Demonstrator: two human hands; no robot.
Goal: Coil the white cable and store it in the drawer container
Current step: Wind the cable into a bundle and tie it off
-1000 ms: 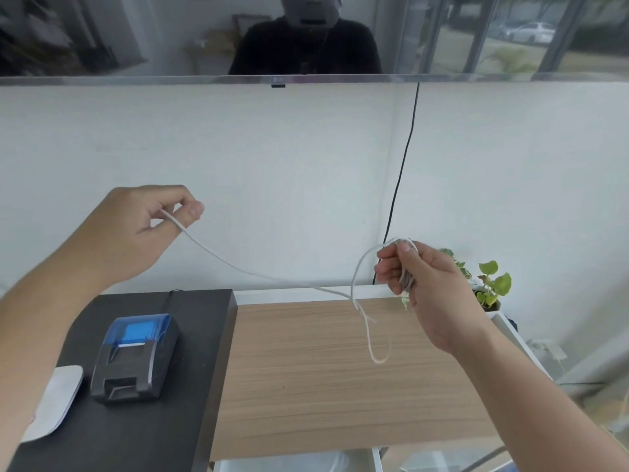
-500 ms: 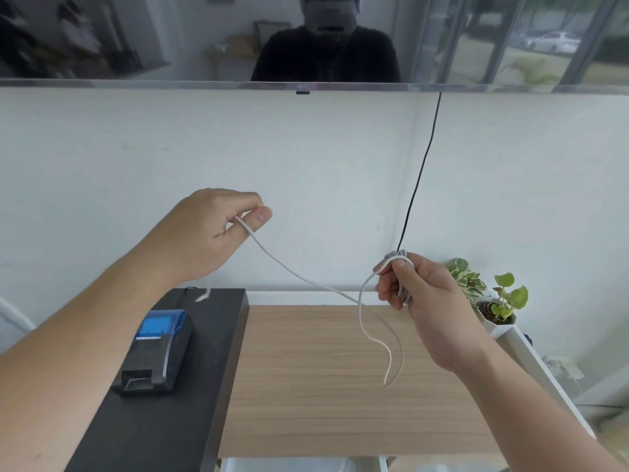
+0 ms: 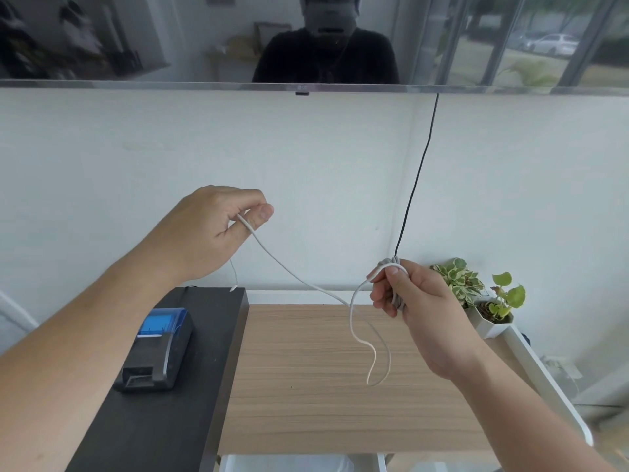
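Note:
The thin white cable [image 3: 292,272] runs in mid-air between both hands above the wooden shelf top. My left hand [image 3: 218,229] pinches it between thumb and forefinger, and its short free end dangles below the hand. My right hand [image 3: 408,298] is closed on several wound loops of the cable, with one long slack loop [image 3: 374,356] hanging down under it. No drawer container can be made out for sure; only a white edge [image 3: 286,465] shows below the shelf's front.
A small dark printer with a blue lid [image 3: 156,349] sits on the black unit [image 3: 163,420] at left. The wooden shelf top [image 3: 306,386] lies in the middle. Small potted plants [image 3: 476,294] stand at right. A black cord [image 3: 418,178] hangs down the white wall from a screen above.
My left hand has moved to the right, closer to my right hand, so the cable span between them is shorter and the hanging loop is longer. The view has shifted slightly.

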